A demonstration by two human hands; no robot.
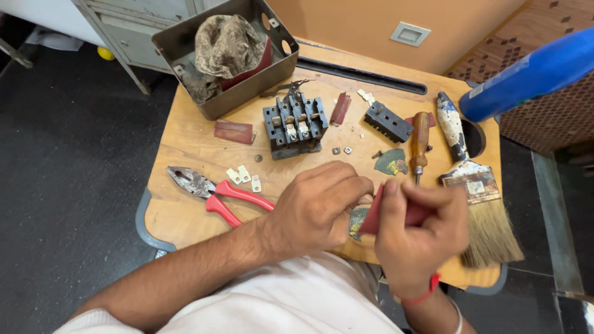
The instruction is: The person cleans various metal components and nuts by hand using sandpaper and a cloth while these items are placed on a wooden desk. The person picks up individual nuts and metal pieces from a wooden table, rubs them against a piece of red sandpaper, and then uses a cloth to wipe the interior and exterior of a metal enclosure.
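Observation:
My left hand (318,207) is closed around a small flat part (357,221), dark with a greenish face, of which only an edge shows. My right hand (421,232) pinches a dark red strip (374,215) and presses it against that part. Both hands hover over the near edge of a small wooden table (185,213). Red-handled pliers (213,193) lie just left of my left hand. A wooden-handled screwdriver (420,143) and a worn paintbrush (473,185) lie right of my right hand.
A dark switch block (296,125) sits mid-table with a smaller terminal block (388,122), red strips (234,132), white tabs (244,176) and small nuts (341,150) scattered around. A metal box (213,93) holding a rag stands at the back left. A blue cylinder (526,77) juts in from the right.

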